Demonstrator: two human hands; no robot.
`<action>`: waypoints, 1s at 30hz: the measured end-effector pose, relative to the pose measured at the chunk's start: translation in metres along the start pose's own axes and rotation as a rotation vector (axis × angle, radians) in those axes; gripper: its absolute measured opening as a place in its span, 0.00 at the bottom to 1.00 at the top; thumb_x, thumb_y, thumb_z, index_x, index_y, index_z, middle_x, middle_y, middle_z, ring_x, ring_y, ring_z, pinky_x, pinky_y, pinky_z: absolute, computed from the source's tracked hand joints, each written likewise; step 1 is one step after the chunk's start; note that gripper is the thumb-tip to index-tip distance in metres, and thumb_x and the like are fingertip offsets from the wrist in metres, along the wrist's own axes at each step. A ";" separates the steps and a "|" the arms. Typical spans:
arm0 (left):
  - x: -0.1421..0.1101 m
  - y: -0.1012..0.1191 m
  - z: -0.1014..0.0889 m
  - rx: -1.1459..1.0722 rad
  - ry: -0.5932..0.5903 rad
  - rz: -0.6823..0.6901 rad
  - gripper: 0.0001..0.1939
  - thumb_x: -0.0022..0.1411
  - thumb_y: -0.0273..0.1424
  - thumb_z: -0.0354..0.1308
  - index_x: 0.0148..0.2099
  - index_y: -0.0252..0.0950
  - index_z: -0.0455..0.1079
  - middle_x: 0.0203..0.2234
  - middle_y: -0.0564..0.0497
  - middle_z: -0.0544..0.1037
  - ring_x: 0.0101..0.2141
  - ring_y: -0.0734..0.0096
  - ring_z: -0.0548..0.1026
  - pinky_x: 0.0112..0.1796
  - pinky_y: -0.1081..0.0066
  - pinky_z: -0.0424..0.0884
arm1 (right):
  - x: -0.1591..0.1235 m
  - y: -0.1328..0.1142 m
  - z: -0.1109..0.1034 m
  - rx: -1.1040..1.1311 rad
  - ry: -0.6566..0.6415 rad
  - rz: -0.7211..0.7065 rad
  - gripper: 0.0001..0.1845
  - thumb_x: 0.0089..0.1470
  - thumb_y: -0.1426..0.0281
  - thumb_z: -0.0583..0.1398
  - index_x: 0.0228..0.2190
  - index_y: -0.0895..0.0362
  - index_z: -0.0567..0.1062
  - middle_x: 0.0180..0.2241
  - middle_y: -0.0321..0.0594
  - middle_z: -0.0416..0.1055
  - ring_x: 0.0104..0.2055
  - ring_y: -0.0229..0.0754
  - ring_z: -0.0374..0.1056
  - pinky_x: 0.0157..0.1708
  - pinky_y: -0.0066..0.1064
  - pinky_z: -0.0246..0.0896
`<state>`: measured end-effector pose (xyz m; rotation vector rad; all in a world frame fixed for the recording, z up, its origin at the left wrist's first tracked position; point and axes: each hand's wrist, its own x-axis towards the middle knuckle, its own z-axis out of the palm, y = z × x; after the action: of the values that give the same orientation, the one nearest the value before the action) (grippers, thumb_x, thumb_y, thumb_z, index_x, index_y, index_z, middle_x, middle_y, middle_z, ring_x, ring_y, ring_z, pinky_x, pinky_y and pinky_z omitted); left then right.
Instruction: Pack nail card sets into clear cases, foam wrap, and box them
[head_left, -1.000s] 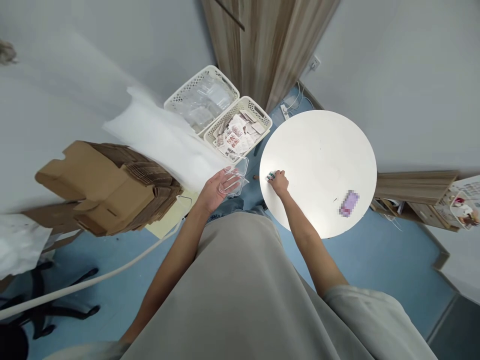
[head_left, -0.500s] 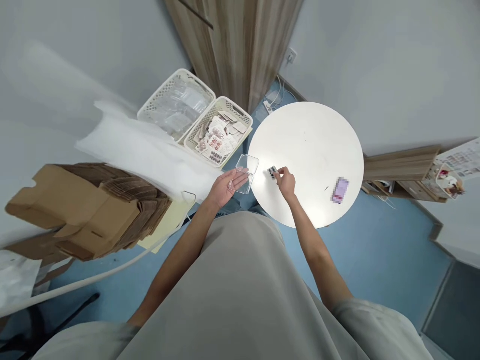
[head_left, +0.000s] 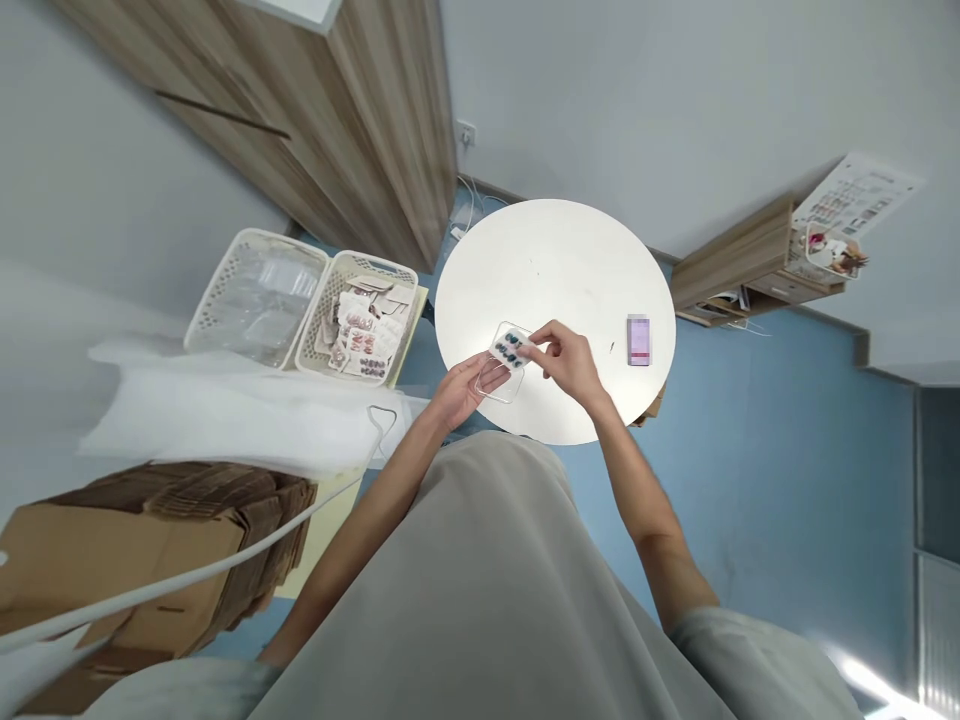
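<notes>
My left hand (head_left: 466,388) holds an open clear plastic case (head_left: 501,372) over the near edge of the round white table (head_left: 555,270). My right hand (head_left: 564,358) pinches a small card of dark press-on nails (head_left: 511,347) and holds it right at the case, partly over it. Both hands meet just above the table's front left rim. My grey shirt fills the lower middle of the view.
A purple phone-like item (head_left: 638,339) lies on the table's right side. On the floor to the left stand a basket of clear cases (head_left: 257,298) and a basket of nail cards (head_left: 358,318). White foam sheet (head_left: 225,425) and flattened cardboard boxes (head_left: 150,530) lie left.
My right hand lifted the nail card off the table and brought it left to the case. My left hand carried the case over the table edge. The view swung to the right.
</notes>
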<state>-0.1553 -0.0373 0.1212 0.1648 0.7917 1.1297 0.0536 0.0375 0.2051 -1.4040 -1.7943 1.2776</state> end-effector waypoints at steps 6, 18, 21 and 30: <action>0.005 -0.007 0.008 0.060 0.022 -0.037 0.16 0.72 0.31 0.66 0.59 0.32 0.80 0.56 0.37 0.84 0.59 0.53 0.82 0.65 0.55 0.73 | -0.014 0.014 0.001 -0.178 -0.088 -0.001 0.10 0.64 0.58 0.68 0.38 0.51 0.79 0.39 0.36 0.84 0.30 0.40 0.71 0.33 0.32 0.61; -0.002 -0.012 0.010 0.084 0.020 0.012 0.17 0.70 0.34 0.68 0.57 0.33 0.82 0.59 0.38 0.83 0.60 0.53 0.80 0.57 0.61 0.78 | -0.035 0.019 0.028 -0.529 -0.157 -0.034 0.09 0.71 0.62 0.65 0.50 0.49 0.82 0.50 0.40 0.79 0.38 0.43 0.74 0.36 0.32 0.60; -0.005 -0.012 0.009 0.072 0.037 0.022 0.16 0.71 0.33 0.68 0.58 0.32 0.82 0.59 0.39 0.83 0.58 0.57 0.81 0.55 0.65 0.79 | -0.035 0.020 0.034 -0.592 -0.142 -0.040 0.12 0.72 0.60 0.64 0.52 0.48 0.83 0.53 0.42 0.76 0.38 0.41 0.73 0.34 0.32 0.60; -0.008 -0.009 0.002 0.042 0.079 0.028 0.17 0.71 0.32 0.68 0.59 0.32 0.80 0.59 0.38 0.83 0.62 0.56 0.79 0.62 0.61 0.75 | -0.034 0.027 0.056 -0.397 -0.033 -0.015 0.16 0.72 0.52 0.63 0.40 0.47 0.87 0.45 0.42 0.77 0.39 0.43 0.74 0.32 0.32 0.61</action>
<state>-0.1492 -0.0479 0.1219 0.1675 0.8862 1.1523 0.0294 -0.0133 0.1627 -1.5752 -2.1618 0.9737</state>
